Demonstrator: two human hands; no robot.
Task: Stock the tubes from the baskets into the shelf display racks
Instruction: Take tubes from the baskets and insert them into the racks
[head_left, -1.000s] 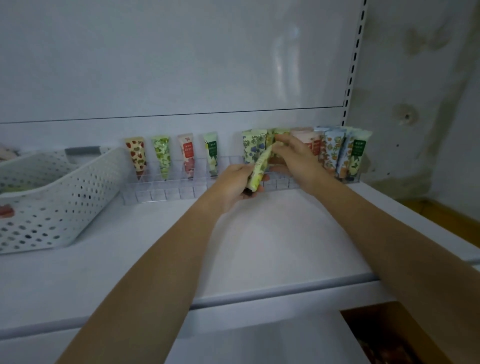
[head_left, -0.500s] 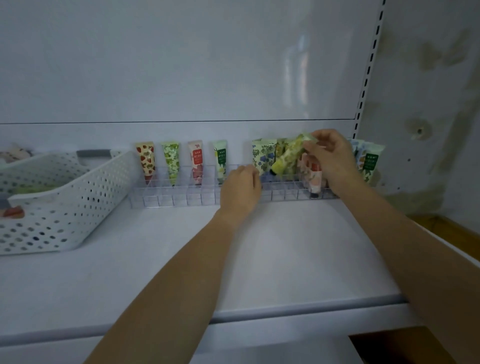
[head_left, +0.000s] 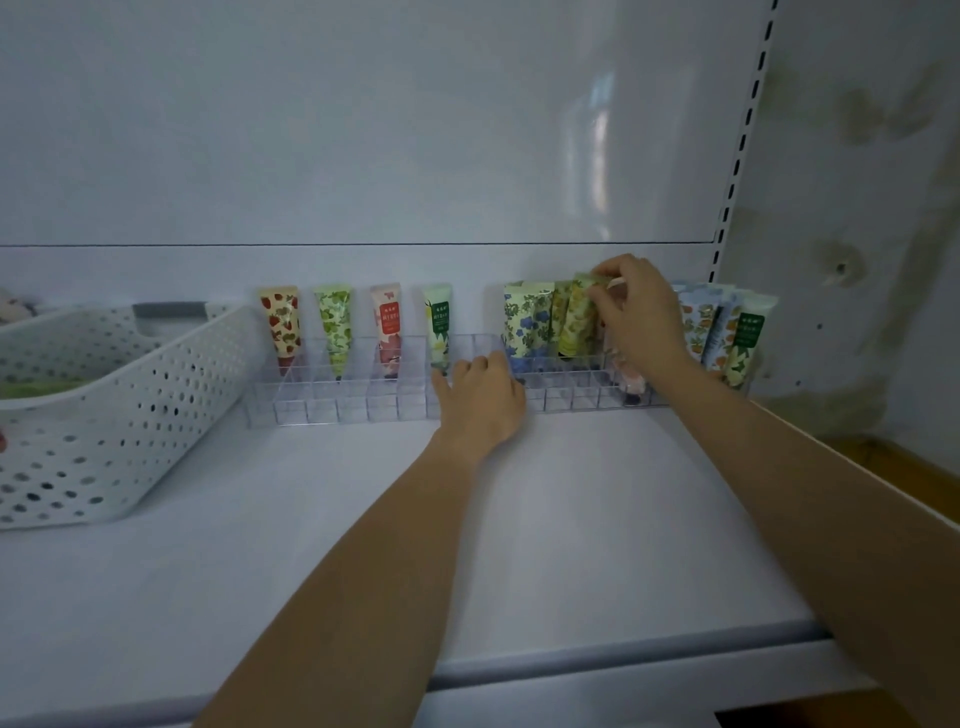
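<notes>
A clear plastic display rack (head_left: 358, 405) runs along the back of the white shelf (head_left: 571, 545). Several tubes stand in it: a strawberry tube (head_left: 280, 325), a green one (head_left: 333, 325), a pink one (head_left: 386, 327), a white-green one (head_left: 438, 325), then a blue-flower tube (head_left: 527, 325). My right hand (head_left: 636, 317) pinches the top of a yellow-green tube (head_left: 576, 322), which stands nearly upright in the rack beside the blue-flower tube. My left hand (head_left: 480, 395) rests on the rack's front edge, fingers curled over it. More tubes (head_left: 727, 332) stand at the rack's right end.
A white perforated basket (head_left: 119, 410) sits on the shelf at the left, with something green inside. The shelf's slotted upright (head_left: 737, 156) rises at the right, and a stained wall lies beyond it.
My right hand took the yellow-green tube from my left hand, carried it up and back, and stood it upright in the rack. My left hand dropped onto the rack's front edge.
</notes>
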